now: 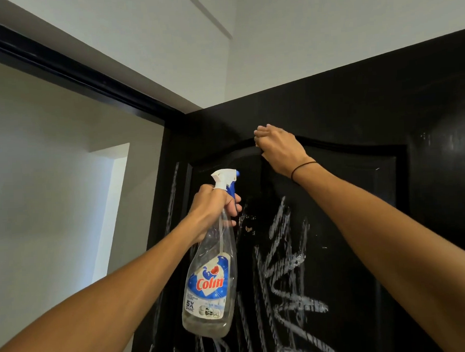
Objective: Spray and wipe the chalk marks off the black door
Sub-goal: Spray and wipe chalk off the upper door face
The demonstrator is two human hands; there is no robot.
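Observation:
The black door fills the right half of the head view, open and seen from below. White chalk marks cover its raised panel from mid-height down, with a streak along the left edge. My left hand grips the neck of a clear spray bottle with a white and blue trigger head, nozzle towards the door. My right hand presses against the arched top moulding of the panel, closed around a small pale cloth that is mostly hidden under the fingers.
A black door frame runs diagonally across the upper left. White walls and the ceiling surround the door. The doorway opening lies to the left of the door edge.

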